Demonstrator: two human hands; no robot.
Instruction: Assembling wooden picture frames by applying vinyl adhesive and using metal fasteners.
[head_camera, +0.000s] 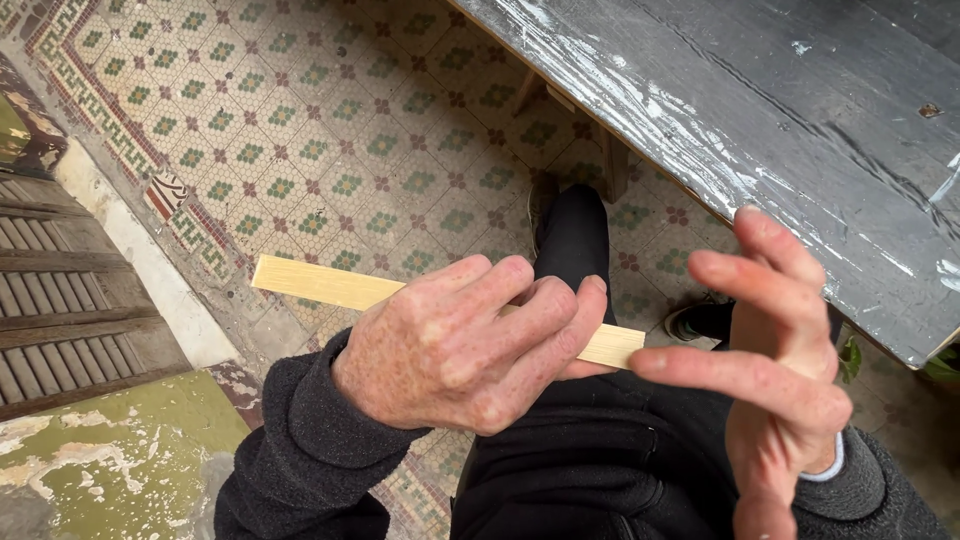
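L hand (455, 345) wraps fingers tight round a pale wood strip (320, 283), held level over the lap, above tiled floor (300, 130). R hand (785, 370) w/ fingers spread, holds nothing, just beside strip's end, below dark table (800, 120).

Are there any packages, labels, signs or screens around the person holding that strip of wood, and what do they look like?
None in view.
Left hand: shut around a pale wooden strip, flat and long.
Right hand: open, fingers spread, beside the strip's near end.
Dark worn tabletop: upper right, grey with white scuffs.
Tiled floor: small green and red flower patterns.
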